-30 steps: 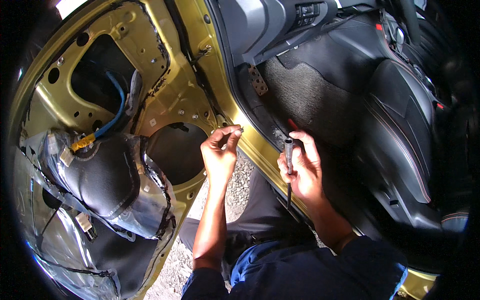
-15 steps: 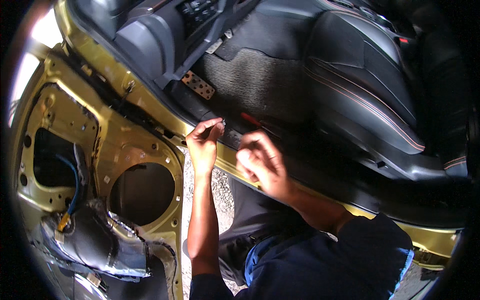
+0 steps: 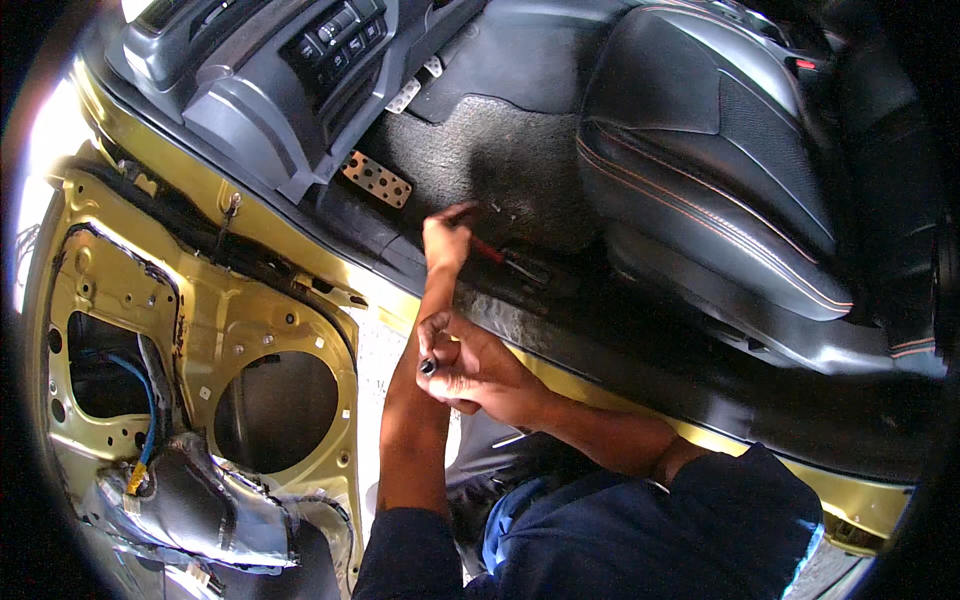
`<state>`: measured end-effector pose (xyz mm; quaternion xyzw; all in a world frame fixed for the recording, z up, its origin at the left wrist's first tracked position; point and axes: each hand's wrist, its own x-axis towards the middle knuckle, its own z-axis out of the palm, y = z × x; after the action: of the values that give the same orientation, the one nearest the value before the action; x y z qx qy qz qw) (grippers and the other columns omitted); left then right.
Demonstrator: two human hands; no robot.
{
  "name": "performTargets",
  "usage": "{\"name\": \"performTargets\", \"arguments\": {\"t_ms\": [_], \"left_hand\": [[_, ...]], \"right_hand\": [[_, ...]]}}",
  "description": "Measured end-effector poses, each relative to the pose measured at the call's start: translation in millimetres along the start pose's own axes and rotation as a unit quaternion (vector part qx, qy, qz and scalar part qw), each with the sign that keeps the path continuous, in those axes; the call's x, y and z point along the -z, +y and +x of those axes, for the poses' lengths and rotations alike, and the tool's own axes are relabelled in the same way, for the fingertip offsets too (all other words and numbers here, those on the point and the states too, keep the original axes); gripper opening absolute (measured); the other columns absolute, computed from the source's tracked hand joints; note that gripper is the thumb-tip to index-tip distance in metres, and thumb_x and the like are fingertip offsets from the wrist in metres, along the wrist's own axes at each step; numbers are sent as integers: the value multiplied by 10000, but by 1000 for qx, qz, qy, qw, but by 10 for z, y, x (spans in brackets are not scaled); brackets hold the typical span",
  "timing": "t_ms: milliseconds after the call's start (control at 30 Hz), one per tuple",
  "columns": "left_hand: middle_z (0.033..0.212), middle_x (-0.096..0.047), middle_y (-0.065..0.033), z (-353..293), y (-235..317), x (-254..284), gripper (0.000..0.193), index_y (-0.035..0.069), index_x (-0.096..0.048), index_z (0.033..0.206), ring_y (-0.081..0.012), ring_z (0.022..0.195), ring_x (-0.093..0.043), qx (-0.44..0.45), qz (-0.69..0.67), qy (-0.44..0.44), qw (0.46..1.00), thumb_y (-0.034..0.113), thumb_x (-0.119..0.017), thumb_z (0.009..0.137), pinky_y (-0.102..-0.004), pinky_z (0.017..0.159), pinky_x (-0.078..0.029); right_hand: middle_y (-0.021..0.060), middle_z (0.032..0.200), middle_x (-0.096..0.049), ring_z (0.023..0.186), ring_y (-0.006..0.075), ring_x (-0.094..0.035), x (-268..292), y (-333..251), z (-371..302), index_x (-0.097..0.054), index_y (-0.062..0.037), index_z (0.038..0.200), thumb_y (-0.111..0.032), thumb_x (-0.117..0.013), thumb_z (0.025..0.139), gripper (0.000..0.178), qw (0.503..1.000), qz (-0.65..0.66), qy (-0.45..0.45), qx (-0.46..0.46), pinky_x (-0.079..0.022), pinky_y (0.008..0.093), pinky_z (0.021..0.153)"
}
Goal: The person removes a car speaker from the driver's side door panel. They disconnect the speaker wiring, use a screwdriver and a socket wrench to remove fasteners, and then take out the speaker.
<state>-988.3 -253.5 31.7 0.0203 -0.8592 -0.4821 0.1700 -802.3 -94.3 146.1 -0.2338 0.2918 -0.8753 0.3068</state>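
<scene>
My left hand (image 3: 448, 240) reaches over the door sill into the footwell. Its fingers are shaded and blurred, so their grip does not show clearly. Right beside it lies a tool with a red handle (image 3: 487, 250) and a thin metal shaft, on the floor by the sill. Small pale bits (image 3: 505, 212) lie on the grey floor mat (image 3: 480, 150) just past the fingers. My right hand (image 3: 470, 378) is closed around a small black cylindrical piece (image 3: 429, 367), its round end facing up, above my left forearm.
The gold door (image 3: 200, 290), stripped of its trim, stands open at left with a large round hole and a blue cable (image 3: 152, 400). Hanging lining (image 3: 200, 500) covers its lower part. A metal footrest (image 3: 377, 180) and the black seat (image 3: 700, 190) flank the mat.
My left hand has moved forward into the footwell from above the sill. My right hand has come back and left, over the left forearm, and the black piece now shows. The view has shifted slightly.
</scene>
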Motion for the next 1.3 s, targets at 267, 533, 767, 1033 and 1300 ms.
{"name": "performTargets", "arguments": {"t_ms": [267,533,767,1033,1300], "left_hand": [[961,-658,-49,-1990,855,1196,324,20,-638,1284,-138,794,-574,247,-175,-211,929,220,-575,1036,-296,723,-470],[806,-663,-32,-2321,1714,1545,96,63,-614,1035,-97,656,-618,122,-202,-221,946,152,-579,1042,-272,592,-493],[782,-665,-138,-1910,2171,2186,177,1,-565,1109,-160,503,-598,-68,-315,200,925,165,-566,1043,-260,427,-499],[740,-661,-91,-1590,2132,2580,193,20,-640,1102,-112,438,-516,-85,-287,329,896,192,-590,1030,-257,361,-440],[727,-617,-41,-1400,2266,2918,278,22,-653,1172,-69,457,-451,-128,-235,364,892,254,-609,1027,-240,398,-410]], "right_hand": [[24,860,-550,638,76,-460,212,23,163,-508,-91,1096,-78,-625,950,187,995,6,100,16,-356,216,493],[112,1105,-654,967,166,-640,-73,-36,469,-581,-55,1108,-514,-524,1025,471,988,-117,-86,45,-540,336,837],[257,1329,-587,1216,325,-585,-140,-53,542,-329,127,1491,-970,-255,756,1323,956,-3,-285,-71,-420,486,1083],[61,929,-606,960,169,-609,-560,190,702,-396,70,1493,-264,-566,1047,583,973,-85,-212,-20,-484,346,928],[57,899,-645,865,135,-663,-926,171,1084,-530,41,1390,-194,-510,1079,390,970,-70,-225,51,-566,310,834]]}}
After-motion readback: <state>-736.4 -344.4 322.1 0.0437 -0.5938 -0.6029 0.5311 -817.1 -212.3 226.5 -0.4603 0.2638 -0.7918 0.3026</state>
